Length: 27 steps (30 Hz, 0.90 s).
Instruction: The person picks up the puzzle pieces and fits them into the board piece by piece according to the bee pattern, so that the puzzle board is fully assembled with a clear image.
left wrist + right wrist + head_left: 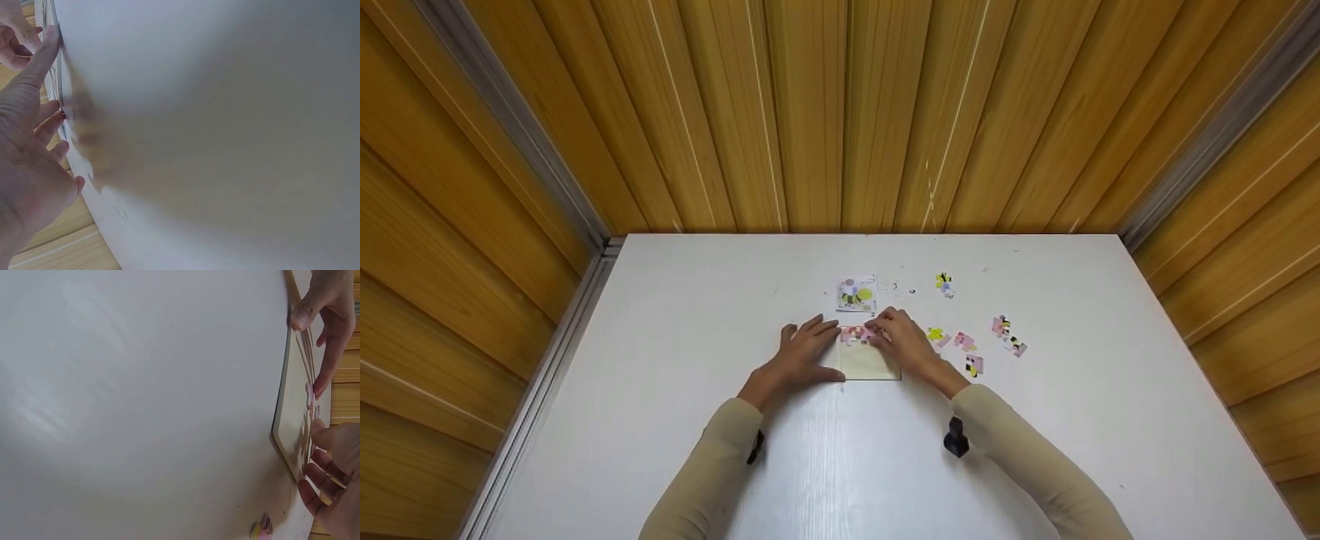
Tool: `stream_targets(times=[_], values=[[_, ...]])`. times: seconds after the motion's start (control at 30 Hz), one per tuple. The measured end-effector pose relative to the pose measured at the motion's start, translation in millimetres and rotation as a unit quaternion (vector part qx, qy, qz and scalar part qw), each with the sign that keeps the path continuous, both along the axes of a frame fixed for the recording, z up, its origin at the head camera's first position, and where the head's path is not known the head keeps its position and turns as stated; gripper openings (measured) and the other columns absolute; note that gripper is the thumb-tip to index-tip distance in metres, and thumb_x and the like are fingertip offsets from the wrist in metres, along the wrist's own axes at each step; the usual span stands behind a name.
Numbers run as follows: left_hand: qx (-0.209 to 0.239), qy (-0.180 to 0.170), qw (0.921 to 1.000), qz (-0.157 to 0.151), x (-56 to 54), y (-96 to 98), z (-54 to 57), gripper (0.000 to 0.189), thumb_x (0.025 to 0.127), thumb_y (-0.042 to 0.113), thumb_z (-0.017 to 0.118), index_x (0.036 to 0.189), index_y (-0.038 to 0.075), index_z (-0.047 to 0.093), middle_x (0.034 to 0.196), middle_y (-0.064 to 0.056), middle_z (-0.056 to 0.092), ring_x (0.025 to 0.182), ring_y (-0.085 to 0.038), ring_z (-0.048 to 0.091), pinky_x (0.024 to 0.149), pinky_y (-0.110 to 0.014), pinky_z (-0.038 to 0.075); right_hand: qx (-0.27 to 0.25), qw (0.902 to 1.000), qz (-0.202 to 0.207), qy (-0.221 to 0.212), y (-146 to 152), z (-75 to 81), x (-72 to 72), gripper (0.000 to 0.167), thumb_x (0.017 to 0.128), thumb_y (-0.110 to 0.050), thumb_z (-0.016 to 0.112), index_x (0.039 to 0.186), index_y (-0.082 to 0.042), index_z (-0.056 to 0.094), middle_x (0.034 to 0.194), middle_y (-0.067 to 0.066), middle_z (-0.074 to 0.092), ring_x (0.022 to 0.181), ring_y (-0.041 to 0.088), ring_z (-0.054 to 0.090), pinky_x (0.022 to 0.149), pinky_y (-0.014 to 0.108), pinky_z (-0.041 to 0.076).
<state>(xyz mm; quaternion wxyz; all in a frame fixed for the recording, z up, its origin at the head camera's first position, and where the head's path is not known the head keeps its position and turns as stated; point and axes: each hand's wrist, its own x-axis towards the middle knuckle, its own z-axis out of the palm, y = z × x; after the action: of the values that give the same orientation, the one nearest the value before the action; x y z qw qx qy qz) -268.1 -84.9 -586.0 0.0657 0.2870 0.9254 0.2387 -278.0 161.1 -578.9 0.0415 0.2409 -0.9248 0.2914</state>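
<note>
A shallow wooden puzzle board lies on the table between the hands. Pink puzzle pieces sit along its far edge. My left hand rests at the board's left side, fingers spread and fairly straight. Its thumb touches the near left corner, and its fingertips reach the far left one. At the far right corner, my right hand has curled fingers and thumb closing on a pink puzzle piece, partly hidden by the fingertips. In the right wrist view, the board appears edge-on, with the right thumb over it.
A picture card with a bee lies just beyond the board. Several loose pieces are scattered to the right, including a pink one, a pink-and-black one and a yellow-and-black one. Wood-panelled walls border the white table.
</note>
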Motion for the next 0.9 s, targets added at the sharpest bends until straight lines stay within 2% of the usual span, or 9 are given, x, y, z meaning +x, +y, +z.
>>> stream_targets(times=[0.27,0.5,0.9], values=[[-0.002,-0.001,1.0,0.0,0.4,1.5,1.2,0.089,0.083,0.049,0.081,0.152,0.005,0.046,0.162,-0.012,0.042,0.155,-0.038,0.027,0.114,-0.068,0.022,0.008,0.9999,-0.011,0.0,-0.2,-3.0,-4.4,0.027,0.095,-0.012,0.07,0.12,-0.002,0.074,0.115,0.017,0.064,0.108,0.034,0.058,0.093,0.051,0.049],[0.004,-0.002,1.0,0.0,-1.7,1.4,0.4,0.09,0.083,0.048,0.082,0.152,0.004,0.046,0.162,-0.012,0.041,0.155,-0.038,0.026,0.115,-0.069,0.02,0.021,0.9995,-0.008,0.023,-1.4,-5.4,-5.7,0.028,0.094,-0.013,0.072,0.121,-0.003,0.074,0.113,0.017,0.063,0.104,0.034,0.058,0.09,0.051,0.049],[-0.002,-0.003,1.0,0.001,-1.3,0.1,-1.1,0.09,0.083,0.05,0.081,0.153,0.006,0.045,0.163,-0.01,0.04,0.156,-0.037,0.025,0.115,-0.069,0.02,-0.011,0.9992,-0.038,-0.002,-10.0,-8.9,-8.2,0.024,0.093,-0.016,0.075,0.114,-0.005,0.078,0.112,0.014,0.066,0.106,0.033,0.059,0.093,0.05,0.048]])
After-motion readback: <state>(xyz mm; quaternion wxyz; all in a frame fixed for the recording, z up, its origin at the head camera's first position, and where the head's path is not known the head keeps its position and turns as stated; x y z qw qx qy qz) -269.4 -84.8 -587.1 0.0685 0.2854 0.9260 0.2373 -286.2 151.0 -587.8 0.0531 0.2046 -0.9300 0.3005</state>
